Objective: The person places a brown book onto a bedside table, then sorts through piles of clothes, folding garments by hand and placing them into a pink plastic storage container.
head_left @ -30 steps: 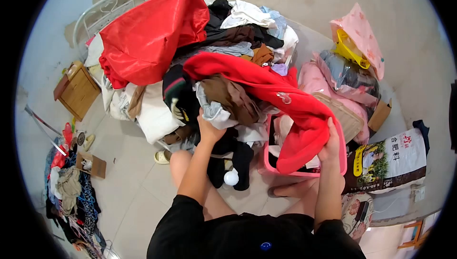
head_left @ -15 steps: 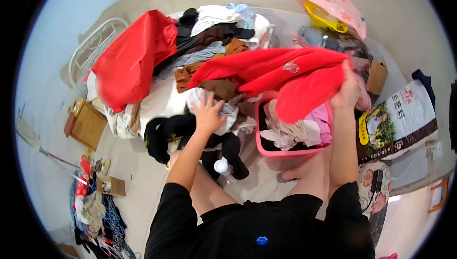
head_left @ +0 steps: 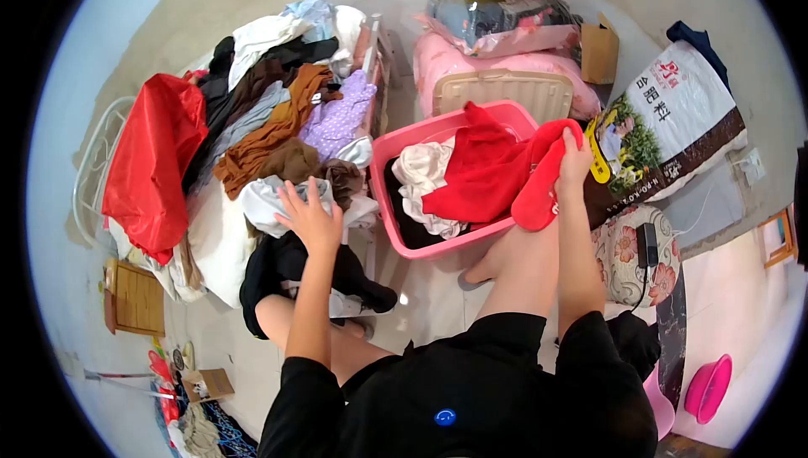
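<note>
A red garment [head_left: 480, 173] lies over the pink plastic basket [head_left: 404, 247], its right end pinched in my right hand [head_left: 576, 162] beyond the basket's right rim. Beside it in the basket sits a crumpled cream cloth [head_left: 425, 176]. My left hand [head_left: 311, 221] has its fingers spread at a white-grey garment [head_left: 268, 204] on the near side of the clothes pile; I cannot tell whether it touches the cloth. Black clothing [head_left: 337, 268] hangs just below that hand, by my knee.
On the bed are a brown garment [head_left: 269, 134], a purple dotted cloth [head_left: 338, 117] and a large red bag [head_left: 156, 167]. Pink packed bags [head_left: 505, 45] stand behind the basket. A printed sack [head_left: 665, 121] and a floral stool [head_left: 631, 252] are at the right.
The red garment has come down from across the bed into the basket, still in my right hand. The purple dotted cloth is now uncovered. My view has shifted to the right.
</note>
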{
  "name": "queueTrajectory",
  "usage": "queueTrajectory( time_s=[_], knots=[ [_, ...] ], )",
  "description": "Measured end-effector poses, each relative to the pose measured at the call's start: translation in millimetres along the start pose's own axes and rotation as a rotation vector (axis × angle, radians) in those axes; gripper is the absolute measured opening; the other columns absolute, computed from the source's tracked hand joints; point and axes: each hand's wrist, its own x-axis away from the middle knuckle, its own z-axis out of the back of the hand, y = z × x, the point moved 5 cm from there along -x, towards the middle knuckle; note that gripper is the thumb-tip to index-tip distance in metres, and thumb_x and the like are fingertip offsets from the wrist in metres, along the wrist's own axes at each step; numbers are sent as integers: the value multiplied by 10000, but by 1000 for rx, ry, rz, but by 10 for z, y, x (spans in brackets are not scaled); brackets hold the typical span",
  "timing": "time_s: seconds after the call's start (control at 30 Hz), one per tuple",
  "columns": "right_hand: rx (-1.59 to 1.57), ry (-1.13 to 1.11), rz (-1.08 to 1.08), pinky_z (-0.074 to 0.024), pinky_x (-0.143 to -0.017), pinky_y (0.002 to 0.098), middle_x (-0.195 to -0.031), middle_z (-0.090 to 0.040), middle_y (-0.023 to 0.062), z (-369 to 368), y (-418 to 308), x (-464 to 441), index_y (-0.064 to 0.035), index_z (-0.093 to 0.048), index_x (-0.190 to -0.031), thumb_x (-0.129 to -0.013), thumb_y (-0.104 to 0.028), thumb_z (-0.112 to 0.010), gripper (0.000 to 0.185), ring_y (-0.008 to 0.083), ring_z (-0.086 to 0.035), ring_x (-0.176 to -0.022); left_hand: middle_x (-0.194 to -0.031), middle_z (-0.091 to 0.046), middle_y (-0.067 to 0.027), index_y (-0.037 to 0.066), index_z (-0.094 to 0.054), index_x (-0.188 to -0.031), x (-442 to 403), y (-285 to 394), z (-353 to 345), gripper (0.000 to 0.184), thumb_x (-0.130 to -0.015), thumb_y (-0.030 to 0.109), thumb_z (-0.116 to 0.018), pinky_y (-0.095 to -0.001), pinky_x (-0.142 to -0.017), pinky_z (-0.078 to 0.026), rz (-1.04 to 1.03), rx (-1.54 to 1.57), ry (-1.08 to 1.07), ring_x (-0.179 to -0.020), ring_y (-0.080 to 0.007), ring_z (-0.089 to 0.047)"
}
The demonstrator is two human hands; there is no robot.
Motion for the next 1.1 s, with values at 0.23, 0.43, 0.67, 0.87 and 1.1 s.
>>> queueTrajectory(
  time_s=[0.23,0.43,0.67,0.87,1.1],
  knots=[
    [259,-39,336,-466,-818,359,-995,-649,129,-395,-432,177,-1,-597,-1046,-967,-252,-563,265,246,-600,-897,-1511,-277,-203,120,-465,-1377,585,720,37,665,-757,188,-695,-679,-1087,-114,-99,308,-107,-1442,-419,-160],
    [1160,-754,201,-315,-1096,509,-1426,-265,414,-760,1382,466,-10,-290,-1455,-805,-309,-709,829,511,-360,-1298,-1511,-288,-188,117,-477,-1366,847,510,249,635,-771,176,-692,-625,-1115,-135,-36,356,-146,-1444,-404,-175],
    [614,-1037,236,-416,-1001,435,-1208,-584,210,-1520,1287,2215,-37,-638,-1116,-805,-144,-679,332,400,-528,-1146,-1457,-369,-234,84,-456,-1372,945,-1402,606,676,-744,198,-679,-628,-1093,-212,372,-47,32,-1409,-426,-242],
    [337,-1091,292,-425,-987,403,-1141,-612,168,-2192,678,3028,-20,-606,-1127,-803,-99,-667,339,347,-559,-1119,-1264,-544,-259,21,-543,-1270,1338,-2971,221,559,-757,204,-666,-431,-974,-436,883,225,-363,-1184,-400,-513],
    [379,-888,467,-317,-1100,433,-1409,-444,217,-3365,123,3082,-43,-425,-1404,-770,-229,-738,731,390,-400,-1321,-991,-658,-253,-25,-606,-1103,1076,-2804,528,347,-778,-38,-487,-402,-850,-485,757,421,65,-929,-378,-639]
  ],
)
